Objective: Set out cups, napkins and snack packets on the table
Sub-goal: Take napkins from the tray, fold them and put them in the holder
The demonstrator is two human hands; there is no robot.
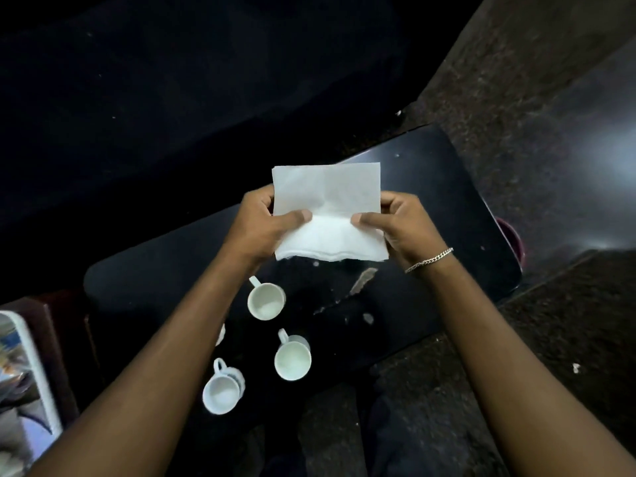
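Both hands hold a white paper napkin (328, 208) up over the black table (447, 215). My left hand (266, 223) pinches its left edge and my right hand (395, 223) pinches its right edge, thumbs on top. The napkin looks like a small stack with one sheet lifted upward. Three white cups stand on the table below my arms: one (266, 300) nearest the napkin, one (293, 359) to its lower right, one (222, 394) at lower left. A fourth white cup (220, 333) is mostly hidden behind my left forearm.
A white tray (36, 370) with packets lies on a brown stand at the far left. A maroon bucket (512, 239) sits past the table's right edge. The tabletop has scuffed patches (361, 282). Speckled floor surrounds the table.
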